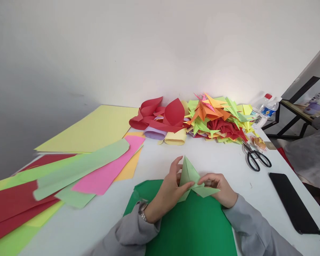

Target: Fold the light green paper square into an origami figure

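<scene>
A pale green folded paper (188, 170) is held up between my two hands, with a tall point rising at the top and a narrow flap sticking out to the right. My left hand (173, 183) is closed on its left side, the thumb lying across the front. On the right, my right hand (216, 185) pinches the paper near the base of the flap; some of its fingers are hidden behind. Below both hands lies a dark green sheet (194, 227) on the white table.
Coloured paper strips (101, 167) and a large yellow sheet (96, 126) lie left. Rolled red paper (173, 115) and a pile of folded paper shapes (218, 119) stand by the wall. Scissors (256, 158), a black phone (293, 202) and a plastic bottle (270, 108) are at right.
</scene>
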`<action>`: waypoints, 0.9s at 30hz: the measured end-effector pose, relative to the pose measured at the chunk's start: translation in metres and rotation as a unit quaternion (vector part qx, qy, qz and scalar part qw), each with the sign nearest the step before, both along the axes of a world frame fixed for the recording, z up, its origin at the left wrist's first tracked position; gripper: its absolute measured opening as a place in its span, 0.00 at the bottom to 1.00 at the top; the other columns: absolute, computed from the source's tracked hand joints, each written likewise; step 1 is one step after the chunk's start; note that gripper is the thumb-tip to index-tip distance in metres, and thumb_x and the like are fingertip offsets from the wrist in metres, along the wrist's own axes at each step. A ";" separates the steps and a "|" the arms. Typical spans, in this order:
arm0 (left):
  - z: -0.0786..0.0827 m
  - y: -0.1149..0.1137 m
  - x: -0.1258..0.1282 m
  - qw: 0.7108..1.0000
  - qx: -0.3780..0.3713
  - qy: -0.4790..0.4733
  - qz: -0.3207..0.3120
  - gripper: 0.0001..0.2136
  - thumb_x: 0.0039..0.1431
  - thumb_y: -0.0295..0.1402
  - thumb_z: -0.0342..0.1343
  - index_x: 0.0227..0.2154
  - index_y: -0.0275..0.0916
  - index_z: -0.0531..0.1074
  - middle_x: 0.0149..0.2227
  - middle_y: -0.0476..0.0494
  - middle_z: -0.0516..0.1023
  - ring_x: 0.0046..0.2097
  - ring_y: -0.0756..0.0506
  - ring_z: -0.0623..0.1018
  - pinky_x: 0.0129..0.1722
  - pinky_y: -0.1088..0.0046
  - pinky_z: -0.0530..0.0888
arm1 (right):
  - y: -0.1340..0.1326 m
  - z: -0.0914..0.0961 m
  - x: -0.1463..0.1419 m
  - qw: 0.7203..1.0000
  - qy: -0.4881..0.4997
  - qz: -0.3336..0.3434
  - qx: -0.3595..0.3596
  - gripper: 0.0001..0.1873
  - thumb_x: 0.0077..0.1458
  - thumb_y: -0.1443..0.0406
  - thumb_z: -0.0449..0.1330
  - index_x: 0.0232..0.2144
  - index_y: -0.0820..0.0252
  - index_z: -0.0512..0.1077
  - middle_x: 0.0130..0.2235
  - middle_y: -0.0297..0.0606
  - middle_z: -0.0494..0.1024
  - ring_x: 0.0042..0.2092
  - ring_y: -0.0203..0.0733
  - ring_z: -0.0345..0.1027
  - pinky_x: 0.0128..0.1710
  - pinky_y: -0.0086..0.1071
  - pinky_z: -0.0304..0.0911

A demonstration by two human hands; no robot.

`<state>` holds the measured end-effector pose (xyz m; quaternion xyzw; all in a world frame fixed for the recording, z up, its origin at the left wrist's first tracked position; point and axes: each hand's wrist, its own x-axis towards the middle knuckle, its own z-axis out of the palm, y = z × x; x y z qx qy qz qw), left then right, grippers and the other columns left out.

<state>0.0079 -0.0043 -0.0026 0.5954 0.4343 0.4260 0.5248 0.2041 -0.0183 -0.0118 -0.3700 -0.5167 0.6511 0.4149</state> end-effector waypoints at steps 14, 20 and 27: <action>0.009 -0.019 0.018 0.974 -0.185 -0.130 -0.008 0.17 0.43 0.42 0.68 0.33 0.37 0.76 0.34 0.41 0.80 0.38 0.39 0.79 0.38 0.65 0.76 | -0.001 0.006 -0.001 0.987 0.022 -0.152 0.049 0.18 0.41 0.56 0.72 0.33 0.58 0.76 0.26 0.37 0.80 0.27 0.42 0.76 0.30 0.33 0.73; 0.011 -0.013 0.016 0.938 -0.221 -0.266 -0.021 0.17 0.47 0.37 0.67 0.39 0.36 0.76 0.41 0.40 0.80 0.44 0.39 0.78 0.46 0.60 0.76 | -0.002 0.005 -0.004 0.994 0.022 -0.097 0.040 0.17 0.43 0.55 0.71 0.32 0.59 0.76 0.28 0.38 0.81 0.29 0.40 0.76 0.30 0.32 0.72; 0.012 -0.011 0.010 0.929 -0.223 -0.292 -0.029 0.21 0.48 0.35 0.67 0.46 0.36 0.73 0.44 0.38 0.79 0.44 0.38 0.79 0.45 0.58 0.78 | 0.000 0.003 -0.004 0.995 0.039 -0.077 0.044 0.19 0.39 0.56 0.73 0.32 0.59 0.77 0.29 0.38 0.81 0.29 0.39 0.75 0.30 0.31 0.71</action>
